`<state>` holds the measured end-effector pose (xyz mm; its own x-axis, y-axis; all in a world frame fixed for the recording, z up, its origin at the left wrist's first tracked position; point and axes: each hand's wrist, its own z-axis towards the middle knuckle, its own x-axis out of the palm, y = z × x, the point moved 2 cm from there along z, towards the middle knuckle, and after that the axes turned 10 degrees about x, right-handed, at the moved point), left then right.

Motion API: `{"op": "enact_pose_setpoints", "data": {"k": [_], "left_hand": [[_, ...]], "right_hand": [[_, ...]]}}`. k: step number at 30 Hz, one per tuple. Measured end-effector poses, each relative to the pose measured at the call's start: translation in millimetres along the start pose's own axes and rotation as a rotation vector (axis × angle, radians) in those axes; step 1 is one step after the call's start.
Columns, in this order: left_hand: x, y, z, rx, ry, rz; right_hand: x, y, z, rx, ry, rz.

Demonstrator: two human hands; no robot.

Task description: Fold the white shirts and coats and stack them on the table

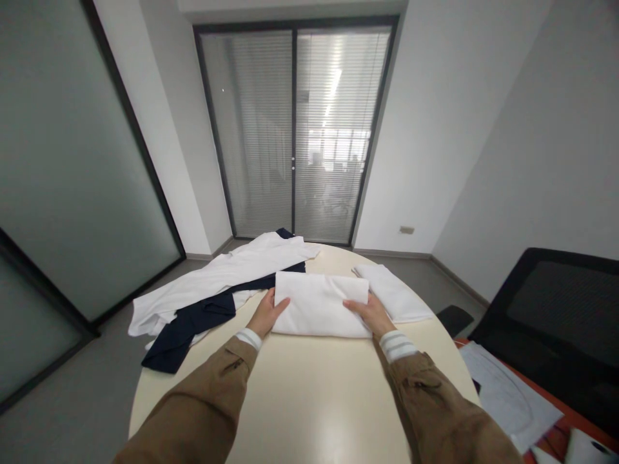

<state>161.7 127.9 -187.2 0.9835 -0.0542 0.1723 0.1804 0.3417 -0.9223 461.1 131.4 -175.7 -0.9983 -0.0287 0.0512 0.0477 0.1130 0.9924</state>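
A folded white garment (319,303) lies on the round cream table (309,399) in front of me. My left hand (267,313) holds its left edge, thumb on top and fingers tucked under the cloth. My right hand (368,312) grips its right edge the same way, fingers closed on the fabric. A second folded white garment (394,291) lies just right of it, touching my right hand's side.
A heap of unfolded white cloth (217,278) and navy cloth (193,322) covers the table's left rear and hangs over the edge. A black chair (551,316) stands at right, with white papers (507,393) on an orange surface. Glass doors with blinds (294,135) are behind.
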Motion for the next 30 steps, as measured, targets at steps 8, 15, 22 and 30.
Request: {"op": "enact_pose_setpoints", "data": {"k": [8,15,22,30], "left_hand": [[-4.7,1,1,0.059,-0.011,0.142],[-4.9,9,-1,0.113,-0.022,0.276],[-5.0,16,-4,0.137,0.02,0.417],[-5.9,20,-5,0.176,0.088,0.536]], "right_hand": [[3,3,-4,-0.053,0.124,0.026],[-10,18,-1,-0.224,-0.066,0.049],[-50,28,1,-0.357,-0.386,0.17],[-79,26,7,-0.438,-0.657,0.368]]}}
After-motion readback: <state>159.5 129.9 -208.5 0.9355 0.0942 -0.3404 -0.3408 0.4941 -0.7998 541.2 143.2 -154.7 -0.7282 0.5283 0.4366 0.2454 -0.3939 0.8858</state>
